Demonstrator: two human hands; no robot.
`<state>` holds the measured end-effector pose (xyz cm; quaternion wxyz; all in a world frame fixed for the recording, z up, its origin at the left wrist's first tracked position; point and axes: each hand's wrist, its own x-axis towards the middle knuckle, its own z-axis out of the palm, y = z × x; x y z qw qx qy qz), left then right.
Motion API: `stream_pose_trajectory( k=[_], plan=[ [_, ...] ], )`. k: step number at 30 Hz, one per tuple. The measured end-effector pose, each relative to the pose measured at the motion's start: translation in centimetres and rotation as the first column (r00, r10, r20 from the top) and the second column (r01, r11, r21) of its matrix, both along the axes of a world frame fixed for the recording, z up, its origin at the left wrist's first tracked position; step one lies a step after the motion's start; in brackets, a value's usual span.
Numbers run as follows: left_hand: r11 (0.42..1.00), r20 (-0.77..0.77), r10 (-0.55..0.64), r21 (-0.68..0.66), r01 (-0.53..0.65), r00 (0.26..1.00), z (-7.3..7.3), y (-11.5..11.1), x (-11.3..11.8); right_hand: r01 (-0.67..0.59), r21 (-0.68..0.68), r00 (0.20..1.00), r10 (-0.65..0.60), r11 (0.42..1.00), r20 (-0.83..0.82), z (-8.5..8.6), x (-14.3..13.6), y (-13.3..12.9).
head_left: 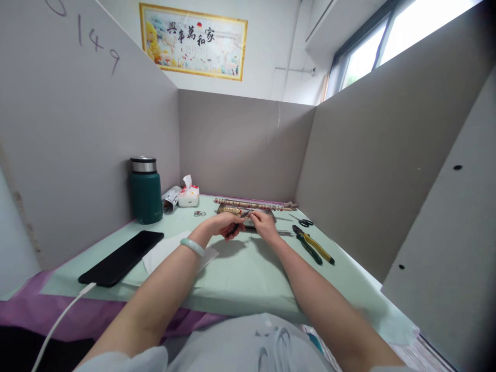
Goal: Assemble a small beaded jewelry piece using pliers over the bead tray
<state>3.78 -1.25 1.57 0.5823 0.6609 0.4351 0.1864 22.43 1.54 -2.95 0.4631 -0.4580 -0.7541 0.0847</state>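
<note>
My left hand (223, 225), with a pale bangle (192, 246) at the wrist, is closed around a dark-handled tool (233, 231). Its narrow tip points toward my right hand; I cannot make out its exact kind. The fingers of my right hand (264, 225) are pinched together close to that tip. What they grip is too small to name. Just behind both hands lies a dark flat tray (270, 212) with gold-coloured pieces (231, 210) on its left part. Beyond it, a long rod (248, 204) strung with small red and pale pieces runs crosswise.
Pliers (313, 245) and black scissors (305, 222) lie on the right. To the left are a phone (122, 257) with a white cable (64, 320), white paper (165, 253), a green flask (145, 194), a tissue pack (188, 197) and small rings (199, 213). Grey partitions (244, 142) enclose the table.
</note>
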Motion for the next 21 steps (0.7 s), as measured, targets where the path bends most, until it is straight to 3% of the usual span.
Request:
stream_pose_trajectory(
  k=[10,17,21],
  plan=[
    [0.982,-0.190,0.085,0.180,-0.051,0.978,0.0,-0.3,0.1,0.040,-0.004,0.994,-0.039,0.999,0.103,0.2,-0.3,-0.8],
    [0.963,-0.243,0.129,0.263,-0.062,0.961,-0.4,-0.3,0.7,0.076,-0.008,0.989,-0.074,0.997,0.130,0.4,-0.3,-0.9],
    [0.931,-0.328,0.211,0.353,-0.088,0.921,-0.9,0.1,1.0,0.099,-0.020,0.985,-0.095,0.995,0.146,0.3,-0.2,-0.8]
  ],
)
